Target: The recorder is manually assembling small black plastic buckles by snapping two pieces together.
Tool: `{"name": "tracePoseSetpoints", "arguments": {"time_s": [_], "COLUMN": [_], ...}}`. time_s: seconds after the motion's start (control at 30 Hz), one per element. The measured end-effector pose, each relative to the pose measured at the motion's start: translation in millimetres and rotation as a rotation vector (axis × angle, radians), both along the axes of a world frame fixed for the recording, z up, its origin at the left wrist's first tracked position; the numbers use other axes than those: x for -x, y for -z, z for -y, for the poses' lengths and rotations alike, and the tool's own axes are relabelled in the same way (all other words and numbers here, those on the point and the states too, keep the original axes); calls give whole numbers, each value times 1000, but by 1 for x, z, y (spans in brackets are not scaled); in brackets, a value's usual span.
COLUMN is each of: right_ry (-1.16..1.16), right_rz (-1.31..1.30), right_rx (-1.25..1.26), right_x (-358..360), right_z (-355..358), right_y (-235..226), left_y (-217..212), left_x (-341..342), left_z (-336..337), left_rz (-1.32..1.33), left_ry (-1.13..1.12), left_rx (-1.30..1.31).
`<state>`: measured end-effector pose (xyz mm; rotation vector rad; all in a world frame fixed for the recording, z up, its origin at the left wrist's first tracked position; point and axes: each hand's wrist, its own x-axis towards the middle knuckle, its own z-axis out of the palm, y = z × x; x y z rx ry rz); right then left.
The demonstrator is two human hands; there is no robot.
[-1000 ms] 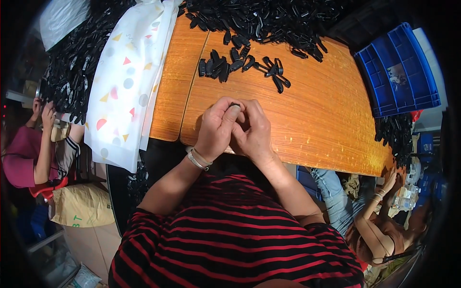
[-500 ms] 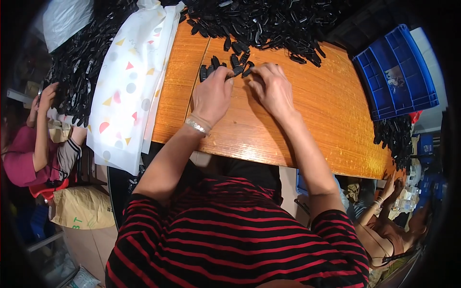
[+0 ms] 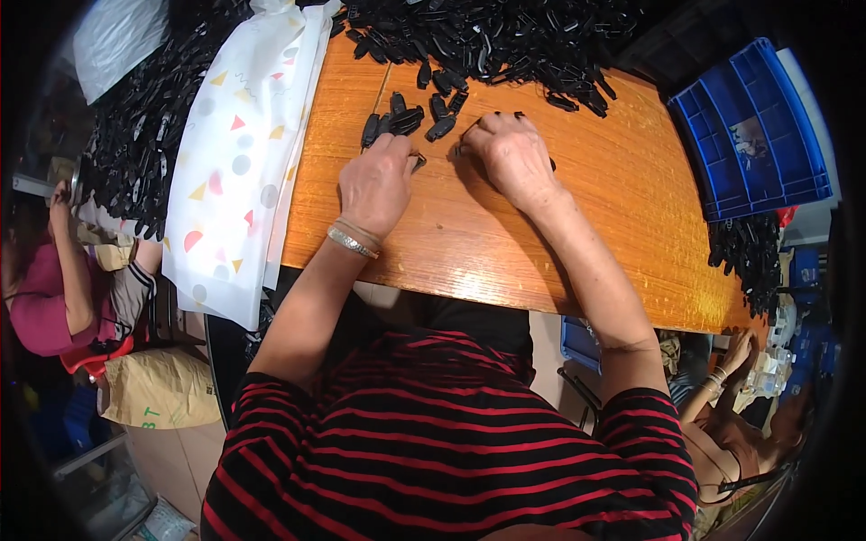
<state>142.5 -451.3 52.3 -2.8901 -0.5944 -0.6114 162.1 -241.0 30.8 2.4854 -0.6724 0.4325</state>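
My left hand (image 3: 377, 183) is closed just above the orange-brown wooden table (image 3: 469, 234), a small black plastic part (image 3: 418, 162) showing at its fingertips. To its right, my right hand (image 3: 511, 158) is curled, palm down. A dark bit of a similar part (image 3: 460, 151) shows at its thumb side, and another dark end (image 3: 552, 165) pokes out by the little-finger side. Most of what each hand holds is hidden by the fingers. Beyond the hands lie several loose, elongated black plastic parts (image 3: 439, 128), some touching my left fingers.
A heap of the same black parts (image 3: 478, 41) covers the table's far side. White patterned plastic sheeting (image 3: 225, 180) hangs on the left. A blue crate (image 3: 753, 135) stands at right. One person (image 3: 54, 298) sits at left; another person's arm (image 3: 722, 374) reaches in from the right.
My left hand has drawn left and a little nearer to me. My right fingers have moved nearer and curled lower, so the fingertips are farther apart than before.
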Motion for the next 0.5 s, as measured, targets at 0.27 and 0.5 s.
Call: {"name": "tracePoseSetpoints", "arguments": {"time_s": [0.27,0.5], "right_ry": [17,-27], "right_rz": [-307,-268], "right_rx": [-155,-433], "right_x": [10,29], "right_z": [-16,-21], "right_y": [6,7], "left_y": [-3,12], "left_x": [11,6], "left_z": [-4,-14], "left_rz": [-145,-53], "left_ry": [29,124], "left_rx": [8,347]}}
